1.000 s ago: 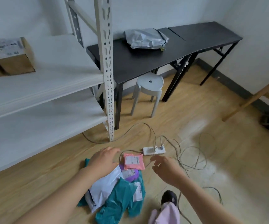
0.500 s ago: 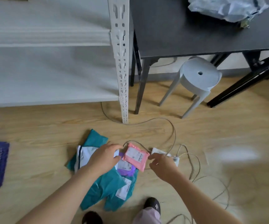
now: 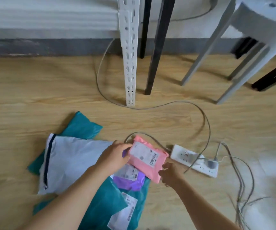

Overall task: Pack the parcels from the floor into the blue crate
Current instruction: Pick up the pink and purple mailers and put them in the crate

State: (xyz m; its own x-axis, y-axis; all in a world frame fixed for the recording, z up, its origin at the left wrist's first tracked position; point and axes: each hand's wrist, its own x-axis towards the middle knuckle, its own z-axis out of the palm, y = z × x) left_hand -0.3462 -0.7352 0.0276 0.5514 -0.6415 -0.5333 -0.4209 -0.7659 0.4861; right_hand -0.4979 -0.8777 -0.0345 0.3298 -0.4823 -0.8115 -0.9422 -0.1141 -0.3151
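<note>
My left hand (image 3: 115,156) grips the left edge of the pink parcel (image 3: 146,158) and my right hand (image 3: 170,173) its near right corner; it sits tilted on top of the pile, white barcode label up. Under its near side lies a labelled purple parcel (image 3: 132,181). To the left is a large white parcel (image 3: 74,161) with a dark stripe, and a teal parcel (image 3: 107,201) with a white label lies nearest, flat on the floor.

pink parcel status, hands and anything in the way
Gripping the pink parcel: left hand at one edge, right hand at a corner. It lies atop the purple parcel; crate not in view. Close beside it: power strip, grey cable.
</note>
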